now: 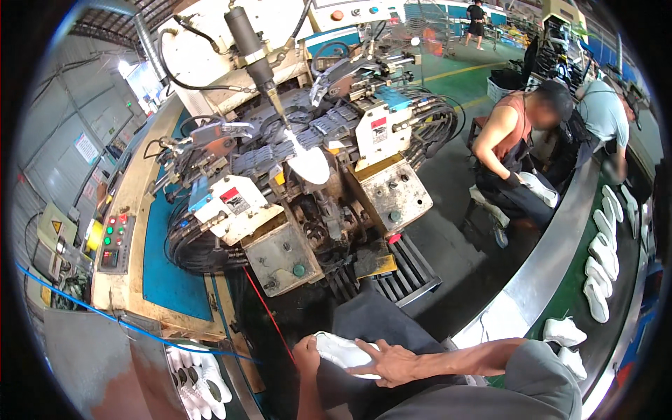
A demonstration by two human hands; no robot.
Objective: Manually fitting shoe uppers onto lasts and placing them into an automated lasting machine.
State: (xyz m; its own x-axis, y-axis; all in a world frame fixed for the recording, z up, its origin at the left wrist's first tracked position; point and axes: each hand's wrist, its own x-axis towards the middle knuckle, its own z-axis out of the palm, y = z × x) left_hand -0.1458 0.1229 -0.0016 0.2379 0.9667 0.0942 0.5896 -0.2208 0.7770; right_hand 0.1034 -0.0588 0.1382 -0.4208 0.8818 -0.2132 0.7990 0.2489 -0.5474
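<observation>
A white shoe upper [337,350] lies across my lap, held in both hands. My left hand [306,355] is closed around its left end. My right hand [389,363] grips the other end, its fingers laid over the top and side. The palms and the underside of the shoe are hidden. In front of me, in the middle of a large machine [245,150], another white shoe [310,168] sits tilted with its rounded end toward me, apart from my hands.
Several white shoes stand on a green conveyor [568,280] curving along my right. More white shoes [199,383] lie at lower left. A button panel [115,241] and blue hose [105,313] are on the left. A seated co-worker [518,150] holds a shoe; another person [603,112] bends over the conveyor.
</observation>
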